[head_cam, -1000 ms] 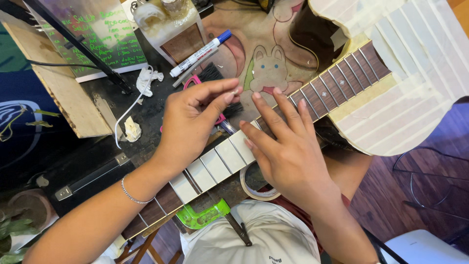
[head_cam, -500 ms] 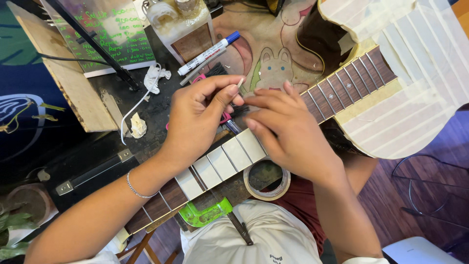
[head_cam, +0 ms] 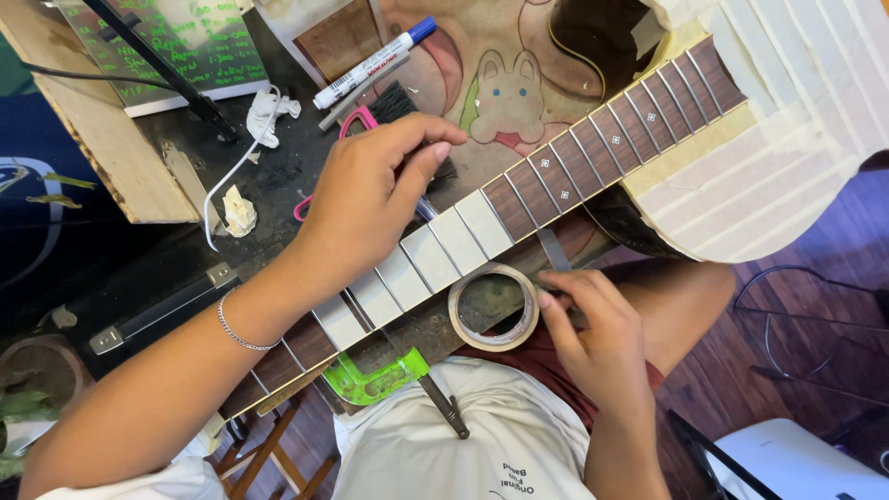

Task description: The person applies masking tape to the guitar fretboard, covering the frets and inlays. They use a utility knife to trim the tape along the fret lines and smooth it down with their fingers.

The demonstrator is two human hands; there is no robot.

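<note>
Right hand (head_cam: 593, 319) touching round tape roll (head_cam: 494, 306), wooden fretboard (head_cam: 519, 199)

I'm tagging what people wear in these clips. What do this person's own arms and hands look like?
Both arms are bare to the frame edge, with no sleeves or gloves. The left hand has a thin silver chain bracelet at the wrist. The right hand shows no rings, watch or bracelet. Fingernails are short and unpainted.
</note>
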